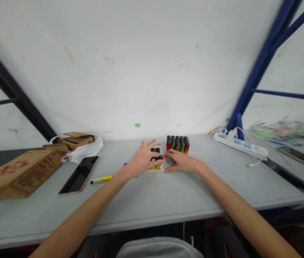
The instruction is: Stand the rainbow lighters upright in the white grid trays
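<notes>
Near the middle of the grey table [152, 200] stands a small white tray [158, 170] with several dark-topped lighters [157, 150] upright in it. My left hand [143, 157] reaches over the tray from the left, with its thumb and index finger around a dark-topped lighter [160, 157]. At the tray's right side is my right hand [180, 161], fingers bent and apart, thumb low by the tray's edge; nothing shows between its fingers. Just behind it stands a block of several colourful lighters [177, 143] with black tops.
A yellow pen-like tool [101, 179] and a phone [79, 175] lie on the left, beside cardboard boxes [20, 172] and a white bag [84, 150]. A white power strip [240, 145] with cables is at the right, near a blue metal frame [262, 68].
</notes>
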A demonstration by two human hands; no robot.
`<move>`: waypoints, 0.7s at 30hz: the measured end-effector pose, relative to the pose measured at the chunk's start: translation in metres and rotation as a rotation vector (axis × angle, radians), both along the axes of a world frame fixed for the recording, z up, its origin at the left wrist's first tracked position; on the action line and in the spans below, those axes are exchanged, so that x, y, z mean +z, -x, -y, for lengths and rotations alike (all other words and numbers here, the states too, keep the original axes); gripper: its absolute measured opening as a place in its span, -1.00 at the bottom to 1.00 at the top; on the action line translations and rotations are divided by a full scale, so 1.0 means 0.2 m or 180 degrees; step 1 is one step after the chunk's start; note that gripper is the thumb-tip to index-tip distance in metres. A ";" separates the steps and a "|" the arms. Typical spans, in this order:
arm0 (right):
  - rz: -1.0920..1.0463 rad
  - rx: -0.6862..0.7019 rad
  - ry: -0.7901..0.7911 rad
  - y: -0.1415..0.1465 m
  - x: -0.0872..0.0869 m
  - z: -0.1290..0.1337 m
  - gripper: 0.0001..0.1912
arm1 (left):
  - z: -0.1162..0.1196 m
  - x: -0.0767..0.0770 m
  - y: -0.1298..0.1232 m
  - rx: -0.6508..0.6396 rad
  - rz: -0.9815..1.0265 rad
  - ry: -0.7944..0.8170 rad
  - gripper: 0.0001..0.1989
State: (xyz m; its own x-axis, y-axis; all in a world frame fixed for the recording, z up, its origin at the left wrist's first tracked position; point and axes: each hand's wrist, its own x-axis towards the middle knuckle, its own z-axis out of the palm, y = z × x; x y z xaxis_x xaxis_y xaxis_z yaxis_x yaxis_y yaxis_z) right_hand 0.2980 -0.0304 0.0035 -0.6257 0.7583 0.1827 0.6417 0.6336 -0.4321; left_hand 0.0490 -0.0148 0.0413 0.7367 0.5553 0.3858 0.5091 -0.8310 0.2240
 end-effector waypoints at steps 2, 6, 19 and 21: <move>-0.0005 0.0014 0.0007 0.00 0.00 0.00 -0.22 | -0.01 0.01 0.00 -0.0086 0.0137 0.0020 -0.77; 0.0020 0.0007 0.0024 -0.01 -0.01 0.00 -0.17 | -0.02 0.03 0.01 -0.0229 0.0434 0.0152 -0.81; 0.0039 -0.0002 0.0023 -0.01 0.00 0.00 -0.20 | -0.01 0.04 -0.01 -0.0128 0.0515 0.0405 -0.78; 0.0035 -0.0020 0.0020 -0.01 0.00 0.00 -0.20 | -0.01 0.02 0.00 -0.0080 0.0462 0.0293 -0.81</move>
